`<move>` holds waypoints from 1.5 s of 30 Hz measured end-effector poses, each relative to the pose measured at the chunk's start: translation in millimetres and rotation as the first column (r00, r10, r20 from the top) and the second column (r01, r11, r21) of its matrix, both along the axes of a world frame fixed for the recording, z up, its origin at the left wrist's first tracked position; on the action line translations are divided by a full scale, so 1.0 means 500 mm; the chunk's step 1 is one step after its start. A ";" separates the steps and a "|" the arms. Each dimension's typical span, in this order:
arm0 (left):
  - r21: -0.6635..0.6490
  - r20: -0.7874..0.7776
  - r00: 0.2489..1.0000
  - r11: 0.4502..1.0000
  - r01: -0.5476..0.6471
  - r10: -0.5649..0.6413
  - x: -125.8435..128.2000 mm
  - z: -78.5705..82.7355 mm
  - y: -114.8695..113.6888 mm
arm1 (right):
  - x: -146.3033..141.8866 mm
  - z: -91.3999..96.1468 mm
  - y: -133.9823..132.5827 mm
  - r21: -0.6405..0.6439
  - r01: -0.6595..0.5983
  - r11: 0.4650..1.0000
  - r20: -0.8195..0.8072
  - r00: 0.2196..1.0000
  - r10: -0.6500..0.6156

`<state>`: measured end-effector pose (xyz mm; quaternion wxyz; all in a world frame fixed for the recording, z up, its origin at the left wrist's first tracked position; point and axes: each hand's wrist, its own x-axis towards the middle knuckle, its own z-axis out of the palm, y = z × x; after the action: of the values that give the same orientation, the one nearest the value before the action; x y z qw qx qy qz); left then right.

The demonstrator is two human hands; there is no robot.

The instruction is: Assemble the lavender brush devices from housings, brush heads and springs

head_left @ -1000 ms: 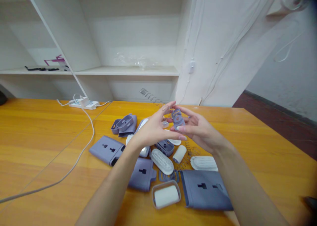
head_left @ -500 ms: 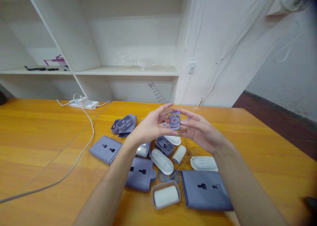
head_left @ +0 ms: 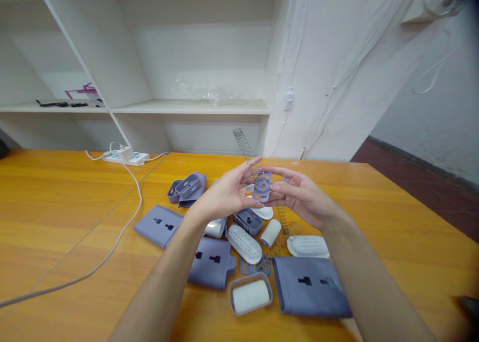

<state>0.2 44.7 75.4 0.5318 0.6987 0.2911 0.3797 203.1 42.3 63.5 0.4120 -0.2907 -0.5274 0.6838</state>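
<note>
Both hands meet above the orange table [head_left: 60,202]. My right hand [head_left: 299,196] pinches a small purple plastic frame [head_left: 262,186] with round openings, held upright. My left hand [head_left: 226,194] pinches a thin metal coil spring [head_left: 244,143] at its lower end, right beside the frame; the spring sticks up and to the left. Below the hands lie purple and white plastic parts: a purple tray [head_left: 249,221], a white ribbed oval [head_left: 245,244] and a white cylinder [head_left: 271,232].
Purple flat covers [head_left: 159,225] [head_left: 312,285] [head_left: 211,268] lie near me, with a clear box holding a white block [head_left: 250,294]. More springs [head_left: 286,222] lie on the table. A white power strip [head_left: 125,157] and its cable [head_left: 112,242] run at left. White shelves stand behind.
The spring has swung from lying low to standing more upright and moved right. The purple frame has turned to face me and both hands have shifted slightly.
</note>
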 end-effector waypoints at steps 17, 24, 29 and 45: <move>0.001 -0.028 1.000 1.000 0.011 -0.011 -0.003 -0.003 0.003 | -0.001 -0.007 0.005 -0.003 0.015 1.000 0.022 1.000 -0.015; -0.012 -0.059 0.998 1.000 0.011 -0.012 -0.003 -0.008 0.006 | -0.003 -0.007 0.005 -0.031 0.058 0.998 0.027 0.998 -0.057; 0.001 -0.050 0.999 1.000 -0.009 0.009 -0.003 -0.009 0.007 | -0.005 0.000 0.002 -0.051 0.080 0.995 0.043 0.996 -0.078; 0.089 -0.056 0.974 0.973 -0.213 0.218 0.052 -0.038 -0.002 | 0.001 0.001 0.019 -0.247 0.175 0.953 -0.233 0.944 -0.234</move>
<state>26.2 43.5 56.6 0.4485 0.6961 0.3666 0.4240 203.8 52.0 63.9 0.5112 -0.2965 -0.3556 0.7241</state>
